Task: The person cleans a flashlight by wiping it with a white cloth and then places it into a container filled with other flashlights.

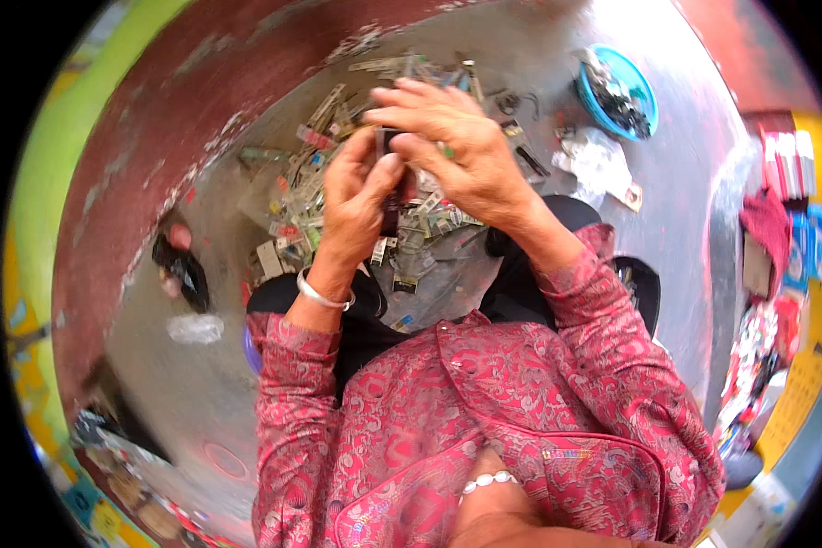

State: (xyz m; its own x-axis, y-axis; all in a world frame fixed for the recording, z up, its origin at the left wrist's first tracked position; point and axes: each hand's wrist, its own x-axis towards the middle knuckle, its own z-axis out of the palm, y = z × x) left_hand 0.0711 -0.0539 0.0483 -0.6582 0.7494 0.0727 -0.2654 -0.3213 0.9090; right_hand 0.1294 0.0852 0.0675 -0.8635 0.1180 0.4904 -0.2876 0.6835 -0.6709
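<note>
My left hand (354, 194), with a silver bangle at its wrist, is closed round a narrow dark piece (390, 217) held upright. Its top end looks clear or shiny; the fingers cover much of it, and its kind cannot be made out. My right hand (466, 151) is slightly smeared by motion. Its fingers stretch leftward over the top of the piece, apart from each other, with the thumb close to my left thumb. Below both hands spreads a pile of small plastic and metal parts (315, 183), many of them long, thin strips.
A blue basket (650, 91) with dark and grey scraps stands at the far right. Near it lies a clear plastic bag (596, 164). At left are a black bag (184, 274) and clear wrapping (194, 329). A red wall (100, 219) curves along the left; packages (788, 164) line the right.
</note>
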